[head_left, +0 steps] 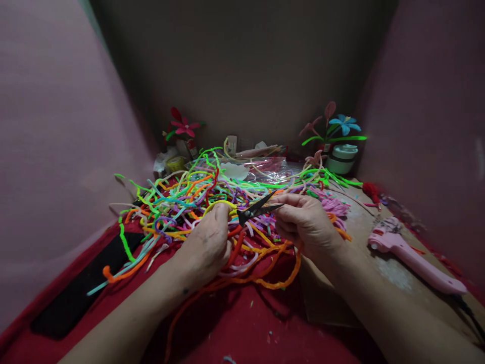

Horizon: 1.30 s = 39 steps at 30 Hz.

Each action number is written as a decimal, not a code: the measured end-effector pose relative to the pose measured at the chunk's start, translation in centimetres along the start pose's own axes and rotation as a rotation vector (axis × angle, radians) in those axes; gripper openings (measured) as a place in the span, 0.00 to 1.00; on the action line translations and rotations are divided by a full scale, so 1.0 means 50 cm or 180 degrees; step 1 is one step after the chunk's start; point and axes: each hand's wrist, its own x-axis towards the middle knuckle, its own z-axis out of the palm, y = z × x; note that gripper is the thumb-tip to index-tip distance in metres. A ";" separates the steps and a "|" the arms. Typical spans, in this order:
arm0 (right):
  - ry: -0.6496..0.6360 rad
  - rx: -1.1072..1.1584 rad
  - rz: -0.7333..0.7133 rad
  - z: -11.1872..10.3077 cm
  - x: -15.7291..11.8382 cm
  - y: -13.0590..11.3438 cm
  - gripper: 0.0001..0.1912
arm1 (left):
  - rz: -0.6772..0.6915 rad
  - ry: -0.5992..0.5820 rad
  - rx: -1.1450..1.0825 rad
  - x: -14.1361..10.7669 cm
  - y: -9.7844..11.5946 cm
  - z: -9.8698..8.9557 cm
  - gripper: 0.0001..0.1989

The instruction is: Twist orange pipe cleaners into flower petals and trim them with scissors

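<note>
My left hand point(206, 245) is closed around a small pair of scissors point(253, 211), whose dark blades stand apart and point right, toward my other hand. The handles are mostly hidden by my fingers; something red shows beneath them. My right hand point(306, 220) is closed in a pinch close to the blade tips. From it hangs an orange pipe cleaner point(297, 265), looping down over the front of the pile. Below and behind both hands spreads a tangled heap of pipe cleaners point(182, 202) in many colours.
On the right, a pink glue gun point(417, 260) lies on a board point(359, 222). A long black flat object point(87, 283) rests on the red cloth point(250, 323) at left. Pipe-cleaner flowers point(344, 124), a pale jar point(342, 159) and clear plastic packaging point(265, 169) stand behind.
</note>
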 end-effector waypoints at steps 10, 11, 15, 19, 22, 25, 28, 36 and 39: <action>-0.0040 -0.0026 0.0019 -0.006 0.003 0.004 0.07 | 0.0105 0.0076 0.0135 0.000 -0.008 0.006 0.11; -0.0067 -0.0029 0.0042 -0.007 0.003 0.004 0.07 | 0.0079 0.0047 0.0182 0.000 -0.007 0.006 0.11; -0.0139 -0.0006 0.0114 -0.007 0.002 0.004 0.06 | -0.0114 -0.0132 0.0549 0.000 0.000 0.005 0.08; -0.0118 0.0021 0.0059 -0.005 0.001 0.003 0.06 | -0.0200 -0.0255 0.0755 0.000 0.004 0.002 0.08; -0.0136 0.0049 0.0079 -0.004 0.000 0.002 0.06 | -0.0139 -0.0231 0.0756 -0.001 0.003 0.001 0.09; -0.0141 0.0049 0.0118 -0.003 0.000 0.002 0.05 | -0.0049 -0.0177 0.0633 -0.001 0.000 0.001 0.11; -0.0171 0.0074 0.0146 -0.003 0.000 0.001 0.05 | 0.0001 -0.0142 0.0541 0.000 -0.002 0.001 0.13; -0.0183 0.0125 0.0155 -0.001 -0.004 -0.002 0.06 | 0.0025 -0.0136 0.0577 -0.001 -0.002 0.002 0.11; -0.0224 0.0153 0.0184 -0.002 -0.004 -0.001 0.06 | 0.0005 -0.0108 0.0622 0.000 -0.003 0.004 0.09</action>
